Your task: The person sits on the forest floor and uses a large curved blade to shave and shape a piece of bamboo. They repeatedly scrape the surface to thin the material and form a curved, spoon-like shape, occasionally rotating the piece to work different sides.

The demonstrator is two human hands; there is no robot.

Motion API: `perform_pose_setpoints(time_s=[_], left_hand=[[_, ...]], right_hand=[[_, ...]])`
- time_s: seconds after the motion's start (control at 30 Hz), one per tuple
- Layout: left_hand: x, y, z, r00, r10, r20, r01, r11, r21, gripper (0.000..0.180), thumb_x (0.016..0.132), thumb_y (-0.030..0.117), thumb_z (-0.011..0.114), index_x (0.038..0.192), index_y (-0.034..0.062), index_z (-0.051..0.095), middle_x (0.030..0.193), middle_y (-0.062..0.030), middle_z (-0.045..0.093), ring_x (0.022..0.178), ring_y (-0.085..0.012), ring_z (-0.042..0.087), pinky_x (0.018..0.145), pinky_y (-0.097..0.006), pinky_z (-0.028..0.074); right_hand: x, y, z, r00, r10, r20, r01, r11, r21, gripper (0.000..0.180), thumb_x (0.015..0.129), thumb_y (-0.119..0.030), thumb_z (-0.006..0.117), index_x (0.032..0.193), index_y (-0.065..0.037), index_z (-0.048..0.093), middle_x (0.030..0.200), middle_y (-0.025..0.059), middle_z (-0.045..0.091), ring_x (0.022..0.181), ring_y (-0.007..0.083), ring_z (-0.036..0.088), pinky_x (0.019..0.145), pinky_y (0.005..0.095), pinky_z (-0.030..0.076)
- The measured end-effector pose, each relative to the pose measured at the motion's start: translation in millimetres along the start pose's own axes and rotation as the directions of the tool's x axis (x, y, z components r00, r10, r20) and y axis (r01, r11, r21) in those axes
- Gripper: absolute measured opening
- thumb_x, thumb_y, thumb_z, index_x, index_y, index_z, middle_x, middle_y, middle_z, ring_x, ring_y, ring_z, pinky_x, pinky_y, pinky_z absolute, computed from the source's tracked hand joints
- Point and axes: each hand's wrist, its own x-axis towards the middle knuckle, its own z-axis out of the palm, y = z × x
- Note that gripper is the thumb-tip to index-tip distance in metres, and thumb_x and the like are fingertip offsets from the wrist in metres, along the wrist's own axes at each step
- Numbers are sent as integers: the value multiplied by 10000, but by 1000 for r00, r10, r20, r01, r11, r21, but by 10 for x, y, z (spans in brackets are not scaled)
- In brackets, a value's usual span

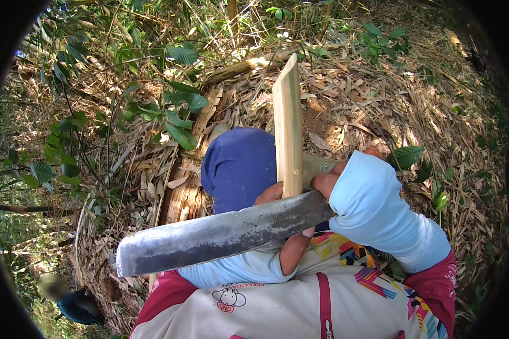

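Observation:
A broad machete [220, 231] lies across the view in front of my chest, its dark, scuffed blade reaching to the left. My right hand [324, 182] is closed at the blade's right end, with the handle mostly hidden by the hand and the pale blue sleeve. Upright behind the blade stands a pale shaved stick [288, 130], its top cut on a slant and a faint green streak down its side. My left hand [292, 252] is wrapped round the stick's lower part. Its fingers show on both sides of the blade, which hides the stick's bottom end.
My knee in navy cloth [237, 164] is just left of the stick. Dry leaves [362, 113] and split wood [184, 198] cover the ground. Leafy stems [181, 101] rise at the left, and a cut log [249, 66] lies beyond. Another person [76, 302] is at the lower left.

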Motion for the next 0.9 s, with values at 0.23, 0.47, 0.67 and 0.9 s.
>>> perform_pose_setpoints(time_s=[0.23, 0.47, 0.67, 0.9], left_hand=[[-1, -18, -14, 999, 1, 37, -1, 1000, 2, 570, 858, 49, 621, 1341, -63, 341, 1049, -80, 599, 987, -127, 570, 893, -260, 420], [-76, -178, -26, 998, -9, 56, 2, 994, 109, 463, 880, 13, 592, 1308, -5, 417, 1148, -108, 555, 1047, -165, 523, 928, -278, 402], [-83, -158, 1, 998, -52, 33, 51, 998, 49, 439, 889, 10, 579, 1299, 6, 421, 1150, -108, 545, 1048, -169, 513, 927, -289, 401], [-33, -197, -35, 993, 95, 65, -104, 984, 145, 512, 908, 81, 607, 1337, 98, 329, 899, -85, 539, 582, -95, 531, 477, -228, 455]], right_hand=[[11, 18, -18, 999, 22, 46, -21, 999, -32, 165, 751, -240, 589, 832, -105, 638, 587, 62, 564, 595, 288, 615, 564, 480, 408], [76, 87, -10, 994, 103, 46, -103, 995, -20, 211, 655, -241, 687, 814, -114, 631, 602, 74, 587, 593, 305, 623, 577, 488, 420], [114, 120, -24, 993, 102, 57, -98, 993, -70, 238, 663, -243, 707, 850, -113, 636, 612, 80, 600, 619, 309, 634, 618, 487, 438], [135, 116, -9, 987, 153, 58, -145, 982, -120, 224, 694, -245, 688, 892, -150, 648, 647, 57, 615, 668, 299, 643, 621, 487, 430]])
